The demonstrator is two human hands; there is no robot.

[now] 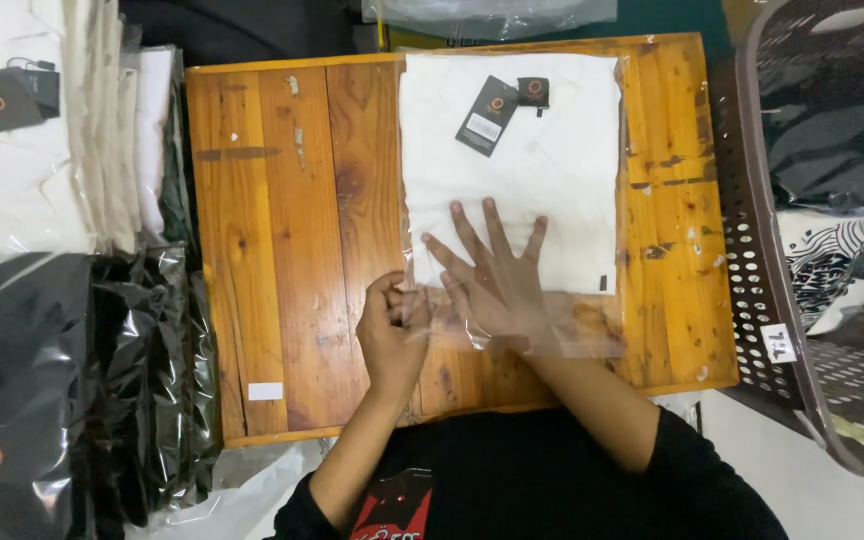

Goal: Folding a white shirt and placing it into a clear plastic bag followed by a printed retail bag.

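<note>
Bagged white shirt (pixel 510 165) on wooden table (pixel 272 230); left grip (pixel 393 330) pinching bag edge, right grip (pixel 492 275) spread flat.

On your left: stack of bagged white shirts (pixel 22 150) w/ black tags, bagged black garments (pixel 62 390) below. On your right: brown perforated laundry basket (pixel 752 260) holding bagged black items + a black-and-white patterned one (pixel 832 265). Small white sticker (pixel 265 391) on wooden table (pixel 272 230)
</note>
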